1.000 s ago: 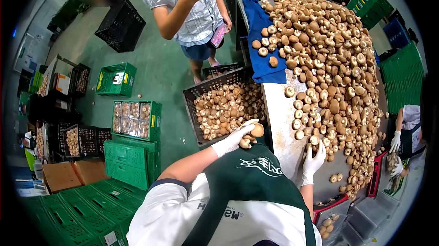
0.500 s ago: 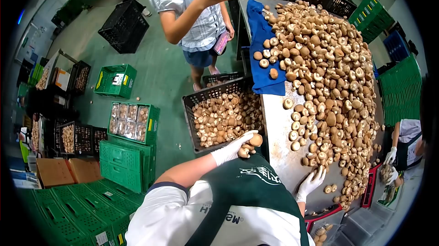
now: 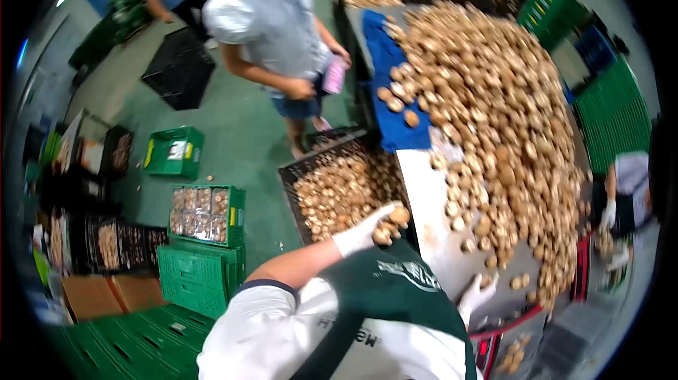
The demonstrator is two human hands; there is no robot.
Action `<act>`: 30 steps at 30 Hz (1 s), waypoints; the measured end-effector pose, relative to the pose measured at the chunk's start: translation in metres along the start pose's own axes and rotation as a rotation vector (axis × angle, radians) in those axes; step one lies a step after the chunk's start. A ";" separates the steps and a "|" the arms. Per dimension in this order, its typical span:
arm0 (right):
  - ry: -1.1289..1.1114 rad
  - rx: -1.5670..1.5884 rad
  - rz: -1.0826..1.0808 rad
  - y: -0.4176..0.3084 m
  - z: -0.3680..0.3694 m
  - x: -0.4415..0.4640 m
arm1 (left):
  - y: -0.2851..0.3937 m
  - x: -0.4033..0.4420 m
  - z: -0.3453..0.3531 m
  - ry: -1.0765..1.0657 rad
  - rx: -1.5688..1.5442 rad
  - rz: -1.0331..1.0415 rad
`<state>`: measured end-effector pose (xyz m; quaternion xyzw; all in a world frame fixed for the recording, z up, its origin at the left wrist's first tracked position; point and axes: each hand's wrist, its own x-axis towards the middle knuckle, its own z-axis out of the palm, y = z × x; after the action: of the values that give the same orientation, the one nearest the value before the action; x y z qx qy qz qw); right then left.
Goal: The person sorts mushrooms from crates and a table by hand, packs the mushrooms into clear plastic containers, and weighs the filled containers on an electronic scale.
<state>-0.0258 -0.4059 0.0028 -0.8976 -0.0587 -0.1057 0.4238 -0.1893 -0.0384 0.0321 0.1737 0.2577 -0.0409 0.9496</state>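
Head view: tan-brown, pale-gilled mushrooms (image 3: pixel 501 111) are heaped on table (image 3: pixel 429 214). Loose ones are held in blk crate (image 3: pixel 311 159) L of table; clear packs (image 3: pixel 199 212) in grn crate (image 3: pixel 240 217) farther L. Several mushrooms are gripped by L hand (image 3: pixel 371 230) beside table; R hand (image 3: pixel 477 298), over table's near end, is curved w/ fingers parted at one; pinch can't be told, blurred.

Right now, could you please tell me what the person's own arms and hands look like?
The left hand and right hand wear white gloves, with no markings discernible. The left arm is bare below a short white sleeve with a dark hem; the right sleeve is unclear.
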 end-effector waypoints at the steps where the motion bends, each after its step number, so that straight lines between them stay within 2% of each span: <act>1: 0.022 0.111 0.036 -0.020 0.004 -0.004 | 0.003 -0.001 0.007 0.001 0.064 0.047; 2: -0.051 0.035 0.156 -0.042 -0.002 -0.008 | 0.009 -0.002 0.017 -0.018 0.132 0.054; 3: -0.018 0.113 0.170 -0.050 -0.001 -0.012 | 0.014 0.003 0.021 -0.054 0.172 0.018; 4: 0.022 0.039 0.149 -0.036 -0.001 -0.015 | 0.011 0.006 0.023 -0.029 0.216 0.040; 5: 0.071 0.042 0.171 -0.035 -0.004 -0.022 | 0.010 0.007 0.021 -0.094 0.182 0.008; 6: 0.090 0.108 0.189 -0.026 -0.001 -0.025 | 0.011 0.003 0.033 -0.037 0.257 0.039; 8: 0.106 0.252 0.320 -0.040 -0.001 -0.025 | 0.013 0.008 0.034 0.070 0.208 -0.075; 17: 0.024 0.753 0.452 -0.022 -0.009 -0.017 | 0.003 0.036 0.064 -0.036 0.414 -0.121; 20: -0.046 0.703 0.422 -0.019 -0.016 -0.011 | 0.001 0.039 0.066 -0.020 0.416 -0.141; 22: 0.009 0.441 0.290 -0.031 -0.020 -0.001 | 0.000 0.039 0.070 -0.007 0.398 -0.165; 24: 0.034 -0.081 0.098 -0.038 -0.023 0.012 | -0.002 0.039 0.068 -0.006 0.407 -0.146; 28: 0.077 -0.230 -0.017 -0.066 0.002 0.046 | -0.007 0.037 0.063 0.021 0.383 -0.134; 30: -0.024 -0.160 -0.150 -0.082 0.021 0.065 | -0.007 0.036 0.060 0.028 0.360 -0.110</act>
<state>0.0248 -0.3362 0.0667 -0.9228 -0.1220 -0.1306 0.3412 -0.1311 -0.0659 0.0601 0.3271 0.2687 -0.1359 0.8958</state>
